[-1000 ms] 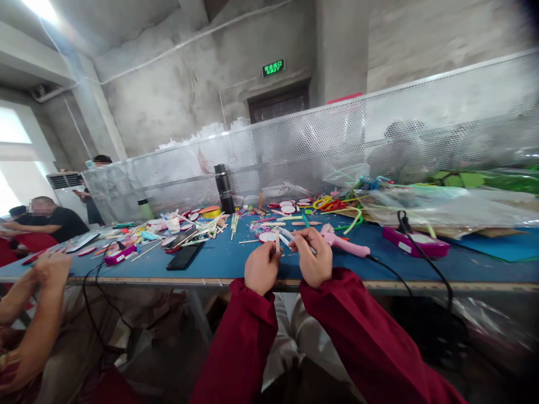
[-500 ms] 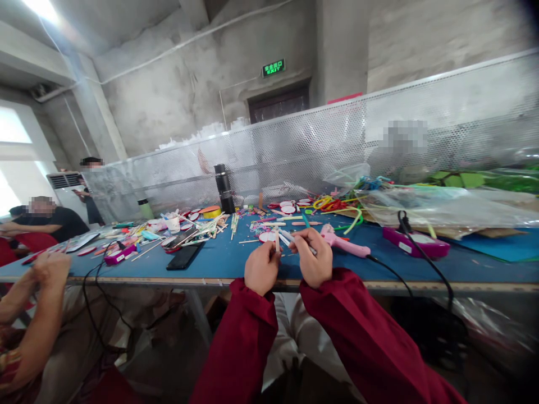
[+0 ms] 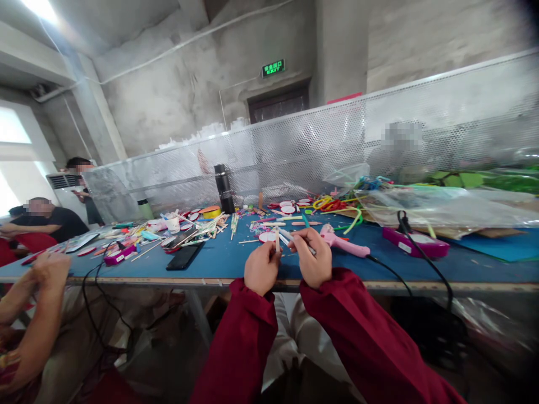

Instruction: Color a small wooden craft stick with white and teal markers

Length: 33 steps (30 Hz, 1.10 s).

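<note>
My left hand (image 3: 261, 267) is closed, pinching a short pale wooden stick (image 3: 277, 241) that points up from the fingertips. Close beside it, my right hand (image 3: 315, 258) grips a slim whitish pen (image 3: 312, 250) whose front end points toward the stick. Whether the pen touches the stick is too small to tell. Just right of my right hand lies a pink glue gun (image 3: 349, 246) with a black cord. Behind my left hand is a white round disc (image 3: 268, 237) with a red edge.
Sticks, discs and scraps litter the blue table (image 3: 227, 262). A black phone (image 3: 185, 256), a black thermos (image 3: 224, 189) and a purple box (image 3: 416, 243) with a cable stand around. Plastic bags (image 3: 455, 207) lie right. A co-worker's hands (image 3: 53, 269) are at left.
My hands, the stick and the pen stay almost in place. In the background at far left, a standing person's head has shifted slightly left.
</note>
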### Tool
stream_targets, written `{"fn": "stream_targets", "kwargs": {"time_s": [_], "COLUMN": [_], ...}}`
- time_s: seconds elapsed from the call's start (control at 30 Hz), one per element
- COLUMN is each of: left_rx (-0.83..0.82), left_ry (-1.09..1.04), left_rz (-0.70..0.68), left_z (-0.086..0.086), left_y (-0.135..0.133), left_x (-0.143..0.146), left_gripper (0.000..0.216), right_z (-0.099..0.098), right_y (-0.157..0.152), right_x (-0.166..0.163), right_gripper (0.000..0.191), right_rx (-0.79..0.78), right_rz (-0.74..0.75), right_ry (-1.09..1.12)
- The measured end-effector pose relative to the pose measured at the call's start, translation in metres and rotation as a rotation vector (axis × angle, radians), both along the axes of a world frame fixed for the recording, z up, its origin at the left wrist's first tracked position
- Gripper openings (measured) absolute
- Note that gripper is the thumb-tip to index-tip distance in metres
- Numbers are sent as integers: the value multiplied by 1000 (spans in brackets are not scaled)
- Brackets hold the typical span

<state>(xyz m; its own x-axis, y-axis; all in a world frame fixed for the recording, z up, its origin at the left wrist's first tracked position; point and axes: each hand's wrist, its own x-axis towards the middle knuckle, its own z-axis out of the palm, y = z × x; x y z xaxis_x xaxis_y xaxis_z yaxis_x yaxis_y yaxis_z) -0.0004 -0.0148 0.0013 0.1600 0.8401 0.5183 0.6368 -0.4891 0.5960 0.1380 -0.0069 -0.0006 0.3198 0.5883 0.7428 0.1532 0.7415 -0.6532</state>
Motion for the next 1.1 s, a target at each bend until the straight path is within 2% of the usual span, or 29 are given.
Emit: {"fn": "stream_targets", "kwargs": {"time_s": [1.1], "left_rx": [-2], "left_ry": [0], "left_rz": [-9], "left_z": [0], "left_y": [0], "left_x": [0], "left_gripper": [12], "right_z": [1], "right_y": [-1], "right_x": [0], "right_gripper": [13], "right_rx": [10], "right_rz": [-4], "right_ry": [13]}}
